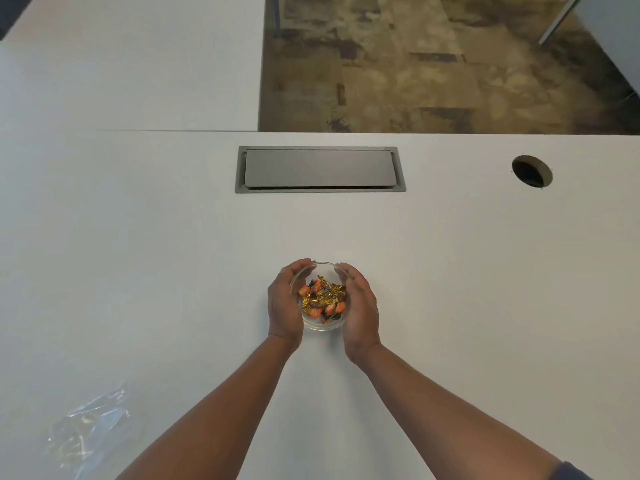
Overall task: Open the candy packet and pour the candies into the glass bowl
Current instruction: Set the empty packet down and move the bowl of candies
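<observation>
The small round clear glass bowl (320,323) sits on the pale grey surface (450,271), cupped between both hands. The left hand (283,303) curls its fingers (300,264) around one side, the right hand (360,308) wraps its fingers (346,270) around the other. Between the fingers lie orange and gold wrapped candies (322,299). The empty clear plastic packet (88,431) lies well apart, left of the left forearm.
</observation>
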